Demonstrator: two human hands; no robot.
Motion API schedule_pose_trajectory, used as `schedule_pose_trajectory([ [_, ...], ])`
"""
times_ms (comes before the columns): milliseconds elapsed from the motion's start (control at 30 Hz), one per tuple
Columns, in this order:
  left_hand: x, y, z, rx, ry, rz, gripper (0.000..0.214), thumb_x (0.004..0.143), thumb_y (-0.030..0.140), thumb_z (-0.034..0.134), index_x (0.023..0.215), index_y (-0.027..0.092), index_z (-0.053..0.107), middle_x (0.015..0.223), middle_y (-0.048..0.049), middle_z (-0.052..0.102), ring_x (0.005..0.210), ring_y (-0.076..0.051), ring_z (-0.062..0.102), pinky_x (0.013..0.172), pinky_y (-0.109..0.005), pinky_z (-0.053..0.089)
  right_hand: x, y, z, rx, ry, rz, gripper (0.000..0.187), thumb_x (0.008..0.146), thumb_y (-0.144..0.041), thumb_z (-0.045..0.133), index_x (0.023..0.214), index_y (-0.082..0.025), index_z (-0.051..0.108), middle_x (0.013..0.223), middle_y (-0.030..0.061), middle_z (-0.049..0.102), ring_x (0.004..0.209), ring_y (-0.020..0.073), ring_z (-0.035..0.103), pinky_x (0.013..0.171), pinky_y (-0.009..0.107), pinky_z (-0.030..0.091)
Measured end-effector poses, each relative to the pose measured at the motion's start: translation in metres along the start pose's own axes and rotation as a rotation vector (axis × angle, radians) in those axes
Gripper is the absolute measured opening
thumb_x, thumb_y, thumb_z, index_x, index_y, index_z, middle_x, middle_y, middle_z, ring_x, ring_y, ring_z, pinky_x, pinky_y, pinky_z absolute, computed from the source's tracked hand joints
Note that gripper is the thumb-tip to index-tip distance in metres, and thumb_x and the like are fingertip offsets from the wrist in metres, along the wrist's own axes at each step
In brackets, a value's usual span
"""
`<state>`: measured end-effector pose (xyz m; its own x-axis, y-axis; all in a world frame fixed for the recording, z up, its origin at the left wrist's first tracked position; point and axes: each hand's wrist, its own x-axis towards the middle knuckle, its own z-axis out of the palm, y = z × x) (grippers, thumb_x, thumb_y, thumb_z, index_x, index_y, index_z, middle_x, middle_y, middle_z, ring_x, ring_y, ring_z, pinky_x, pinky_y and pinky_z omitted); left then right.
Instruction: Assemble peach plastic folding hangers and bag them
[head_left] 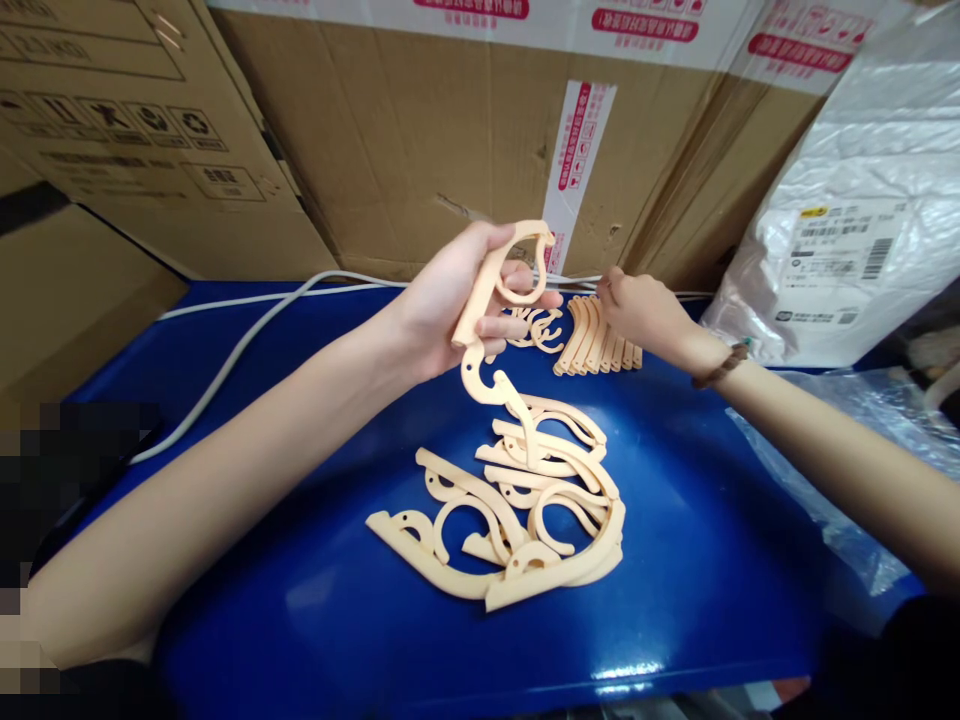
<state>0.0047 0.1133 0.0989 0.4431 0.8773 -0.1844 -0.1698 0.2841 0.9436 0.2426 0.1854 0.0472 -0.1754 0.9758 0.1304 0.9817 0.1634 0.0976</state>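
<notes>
On a blue desk (300,590), the left hand (442,295) closes its grip round a pale hanger piece (482,285), a curved hook dangling below. At its three o'clock, the right hand (646,312) bends over a row of loose hanger arms (581,345); whether its grip holds one is hidden. Loose hooks (545,320) lie between the hands. Between five and six o'clock sits a pile of folded hangers (525,479), apparently joined; the row and loose hooks remain separate.
</notes>
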Motion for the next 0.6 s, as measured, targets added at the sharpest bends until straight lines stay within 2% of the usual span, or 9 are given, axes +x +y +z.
schedule_pose_trajectory([
  [100, 0.000, 0.000, 0.003, 0.029, 0.031, 0.031, 0.046, 0.102, 0.048, 0.026, 0.075, 0.017, 0.047, 0.075, -0.0045, 0.059, 0.034, -0.001, 0.029, 0.032, -0.017, 0.022, -0.004, 0.001, -0.007, 0.190, 0.119, -0.042, 0.041, 0.102, -0.037, 0.036, 0.106, -0.011, 0.067, 0.090, 0.0173, 0.074, 0.082, 0.0285, 0.068, 0.071, 0.036, 0.045],
  [167, 0.002, 0.000, 0.006, 0.078, 0.059, 0.065, 0.048, 0.104, 0.047, 0.023, 0.076, 0.017, 0.050, 0.074, -0.0044, 0.059, 0.037, -0.003, 0.037, 0.033, -0.017, 0.026, -0.015, -0.008, -0.019, 0.467, 0.167, -0.137, 0.052, 0.104, -0.049, 0.032, 0.093, -0.016, 0.070, 0.076, 0.0096, 0.070, 0.076, 0.0226, 0.066, 0.072, 0.034, 0.045],
  [233, 0.005, -0.002, 0.010, 0.185, 0.065, 0.109, 0.049, 0.104, 0.052, 0.030, 0.080, 0.017, 0.055, 0.072, -0.0032, 0.058, 0.044, -0.007, 0.049, 0.036, -0.016, 0.034, -0.030, -0.023, -0.035, 0.835, 0.092, -0.234, 0.068, 0.103, -0.063, 0.022, 0.086, -0.018, 0.070, 0.068, 0.0049, 0.066, 0.068, 0.0177, 0.063, 0.068, 0.031, 0.045],
  [300, 0.008, -0.004, 0.014, 0.336, 0.071, 0.170, 0.048, 0.100, 0.059, 0.044, 0.083, 0.016, 0.059, 0.070, -0.0025, 0.059, 0.053, -0.010, 0.058, 0.042, -0.017, 0.043, -0.047, -0.039, -0.051, 1.061, -0.055, -0.287, 0.066, 0.099, -0.069, 0.029, 0.083, -0.019, 0.069, 0.076, 0.0047, 0.069, 0.069, 0.0158, 0.062, 0.064, 0.029, 0.045],
  [367, 0.009, -0.005, 0.018, 0.482, 0.107, 0.249, 0.048, 0.092, 0.062, 0.058, 0.084, 0.015, 0.062, 0.070, -0.0031, 0.061, 0.059, -0.013, 0.064, 0.047, -0.019, 0.049, -0.061, -0.050, -0.062, 1.155, -0.130, -0.287, 0.045, 0.092, -0.060, 0.056, 0.082, -0.019, 0.069, 0.080, 0.0036, 0.069, 0.070, 0.0145, 0.061, 0.063, 0.028, 0.044],
  [433, 0.008, -0.006, 0.018, 0.564, 0.171, 0.321, 0.047, 0.087, 0.061, 0.066, 0.086, 0.014, 0.065, 0.073, -0.0046, 0.065, 0.064, -0.015, 0.067, 0.049, -0.020, 0.052, -0.067, -0.054, -0.065, 1.219, -0.152, -0.228, 0.026, 0.086, -0.044, 0.069, 0.082, -0.018, 0.069, 0.083, 0.0034, 0.070, 0.072, 0.0142, 0.061, 0.064, 0.027, 0.045],
  [500, 0.007, -0.006, 0.015, 0.585, 0.233, 0.366, 0.045, 0.089, 0.058, 0.066, 0.089, 0.013, 0.066, 0.080, -0.0062, 0.068, 0.067, -0.016, 0.070, 0.050, -0.019, 0.053, -0.068, -0.050, -0.063, 1.272, -0.133, -0.156, 0.016, 0.086, -0.032, 0.064, 0.079, -0.018, 0.066, 0.083, 0.0038, 0.070, 0.073, 0.0144, 0.062, 0.066, 0.028, 0.047],
  [600, 0.009, -0.008, 0.005, 0.571, 0.318, 0.440, 0.033, 0.095, 0.046, 0.062, 0.093, 0.014, 0.066, 0.089, -0.0070, 0.072, 0.069, -0.013, 0.071, 0.051, -0.015, 0.052, -0.062, -0.036, -0.056, 1.258, -0.007, -0.083, 0.011, 0.086, -0.022, 0.054, 0.077, -0.019, 0.060, 0.073, 0.0020, 0.065, 0.065, 0.0135, 0.058, 0.062, 0.028, 0.046],
])
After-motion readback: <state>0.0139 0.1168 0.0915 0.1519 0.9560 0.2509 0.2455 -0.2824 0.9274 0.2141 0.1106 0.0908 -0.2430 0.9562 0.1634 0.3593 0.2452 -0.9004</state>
